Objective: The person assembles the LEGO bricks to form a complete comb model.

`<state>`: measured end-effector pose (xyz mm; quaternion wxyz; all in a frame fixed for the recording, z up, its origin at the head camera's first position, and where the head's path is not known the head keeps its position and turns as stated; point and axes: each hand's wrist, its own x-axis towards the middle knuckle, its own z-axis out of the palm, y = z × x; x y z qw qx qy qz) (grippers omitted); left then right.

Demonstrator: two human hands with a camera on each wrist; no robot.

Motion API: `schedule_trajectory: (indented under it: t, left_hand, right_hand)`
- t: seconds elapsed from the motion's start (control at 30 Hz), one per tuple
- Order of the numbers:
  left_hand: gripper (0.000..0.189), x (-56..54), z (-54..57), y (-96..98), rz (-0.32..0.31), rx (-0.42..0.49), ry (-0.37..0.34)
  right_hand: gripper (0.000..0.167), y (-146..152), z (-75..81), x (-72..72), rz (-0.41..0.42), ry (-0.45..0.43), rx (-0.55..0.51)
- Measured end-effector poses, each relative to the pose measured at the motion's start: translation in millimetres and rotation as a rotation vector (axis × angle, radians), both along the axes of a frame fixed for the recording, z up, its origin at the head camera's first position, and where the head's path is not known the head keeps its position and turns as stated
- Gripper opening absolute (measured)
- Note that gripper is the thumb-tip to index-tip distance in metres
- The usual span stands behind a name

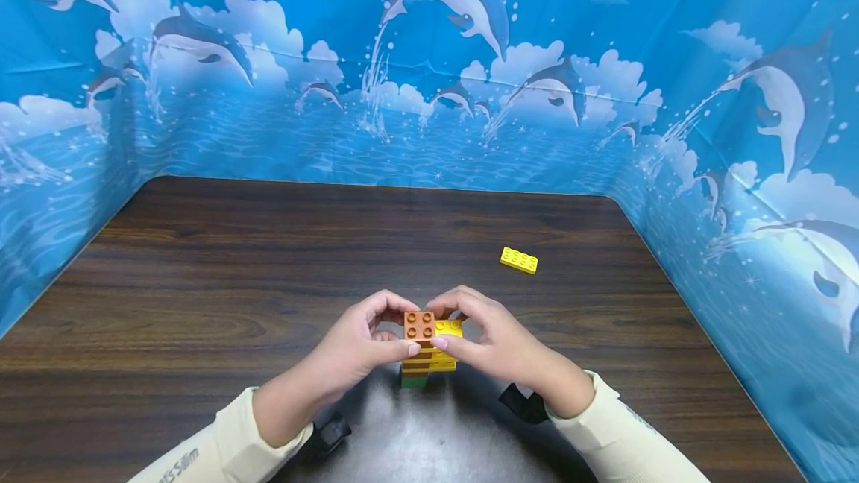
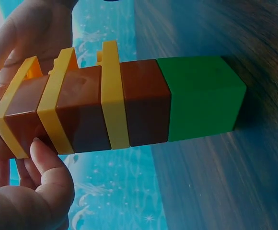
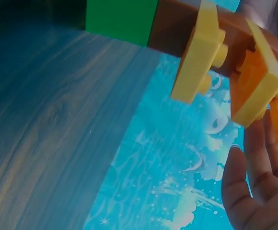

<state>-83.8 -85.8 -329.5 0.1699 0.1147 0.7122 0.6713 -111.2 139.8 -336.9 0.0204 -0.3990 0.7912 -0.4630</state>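
Observation:
A tower of toy building blocks stands upright at the table's near middle. Its base is a green block (image 2: 203, 100). Above that, brown blocks (image 2: 146, 105) alternate with three thin yellow plates (image 2: 114, 96) that jut out to the right. An orange-brown block (image 1: 419, 325) with studs tops it. My left hand (image 1: 352, 349) grips the upper tower from the left, thumb on the near face and fingers behind. From the right, my right hand (image 1: 503, 341) holds the top, thumb in front and forefinger at the far side, around the uppermost yellow plate (image 1: 448, 329).
A loose yellow studded plate (image 1: 519, 261) lies farther back, right of the tower. The dark wood-grain table (image 1: 268, 259) is bordered at the back and sides by a blue dolphin-print curtain (image 1: 268, 125). Black straps (image 1: 523, 402) circle both wrists.

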Motion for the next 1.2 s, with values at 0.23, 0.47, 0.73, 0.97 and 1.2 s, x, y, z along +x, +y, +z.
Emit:
schedule_trajectory:
  t: [0.23, 0.47, 0.73, 0.97, 1.2]
  left_hand:
    - [0.043, 1.3, 0.8, 1.5, 0.008, 0.014, -0.003]
    - [0.043, 2.3, 3.2, 2.3, 0.023, 0.012, -0.006]
    - [0.044, 2.8, 4.5, 2.2, 0.029, 0.003, -0.010]
    - [0.043, 3.2, 5.5, 2.3, 0.040, -0.030, 0.005]
    - [0.043, 3.3, 7.2, 2.1, 0.041, -0.042, -0.010]
  right_hand:
    - [0.032, 10, -1.0, -13.0, -0.118, -0.013, 0.010]
    - [0.036, 24, -6.9, -38.1, -0.293, -0.018, 0.026]
    - [0.037, 38, -18.7, -61.6, -0.401, -0.035, 0.085]
    - [0.042, 56, -27.8, -84.4, -0.488, -0.033, 0.225]
    - [0.049, 70, -31.3, -104.4, -0.562, -0.102, 0.342]
